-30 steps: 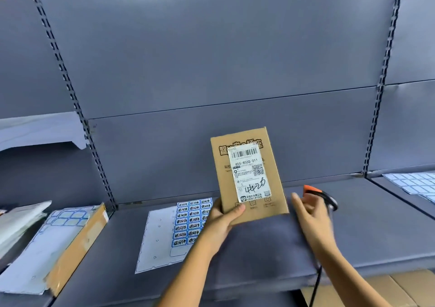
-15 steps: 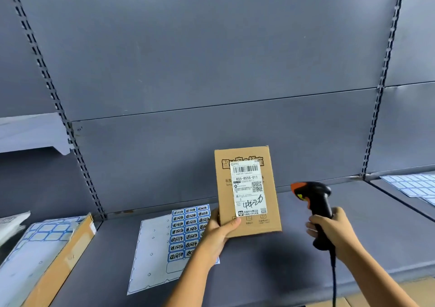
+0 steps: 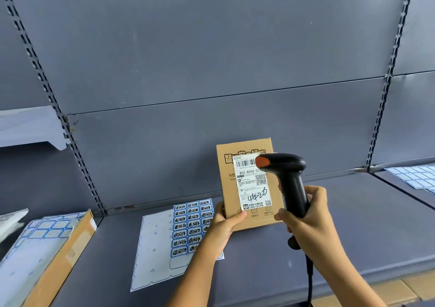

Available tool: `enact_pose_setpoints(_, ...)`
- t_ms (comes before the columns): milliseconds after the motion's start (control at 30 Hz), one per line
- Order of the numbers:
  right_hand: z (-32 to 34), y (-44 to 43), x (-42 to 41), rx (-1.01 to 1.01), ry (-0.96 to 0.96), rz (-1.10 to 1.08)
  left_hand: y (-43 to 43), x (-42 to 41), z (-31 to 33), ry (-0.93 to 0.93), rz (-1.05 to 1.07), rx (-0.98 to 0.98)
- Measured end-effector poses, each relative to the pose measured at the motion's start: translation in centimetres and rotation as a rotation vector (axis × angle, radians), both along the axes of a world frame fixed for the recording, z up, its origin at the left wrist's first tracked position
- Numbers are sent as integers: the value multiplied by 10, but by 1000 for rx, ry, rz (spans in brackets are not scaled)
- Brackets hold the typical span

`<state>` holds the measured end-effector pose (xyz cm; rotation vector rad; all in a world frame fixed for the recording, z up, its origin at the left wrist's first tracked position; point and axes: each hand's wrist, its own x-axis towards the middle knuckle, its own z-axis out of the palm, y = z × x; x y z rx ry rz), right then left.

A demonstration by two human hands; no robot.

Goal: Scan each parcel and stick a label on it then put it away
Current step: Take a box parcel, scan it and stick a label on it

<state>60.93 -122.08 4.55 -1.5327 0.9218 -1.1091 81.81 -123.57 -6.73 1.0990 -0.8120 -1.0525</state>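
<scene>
A small brown cardboard parcel (image 3: 231, 189) with a white shipping label (image 3: 250, 184) stands upright above the grey shelf. My left hand (image 3: 226, 223) grips its lower left corner, thumb on the front face. My right hand (image 3: 306, 217) grips the handle of a black barcode scanner (image 3: 288, 177) with an orange tip. The scanner's head sits in front of the parcel's upper right, covering part of the barcode. A sheet of blue stickers (image 3: 191, 226) lies flat on the shelf to the left of the parcel.
The grey shelf (image 3: 353, 224) runs across the view under a grey back panel. A brown box with a sticker sheet on top (image 3: 47, 248) lies at the left. More sticker sheets (image 3: 414, 177) lie at the far right. Cardboard (image 3: 386, 292) shows below the shelf.
My right hand picked the scanner up off the shelf and brought it left and up in front of the parcel's label. My left hand keeps holding the parcel upright.
</scene>
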Motion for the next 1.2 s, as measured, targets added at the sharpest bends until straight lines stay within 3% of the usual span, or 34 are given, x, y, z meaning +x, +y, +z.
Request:
enact_pose_setpoints(400, -6, -2, 1, -37, 53, -3, 2, 1, 1, -32, -26, 35)
enact_pose_setpoints(700, -15, -62, -16, 104, -154, -215, 2, 0, 6, 19, -6, 57)
enact_pose_setpoints(967, -71, -142, -51, 420, -31, -187, 0, 0, 8, 4, -3, 86)
enact_pose_setpoints(1200, -91, -161, -56, 365, 170, -260, 2, -4, 14, 11, 12, 111)
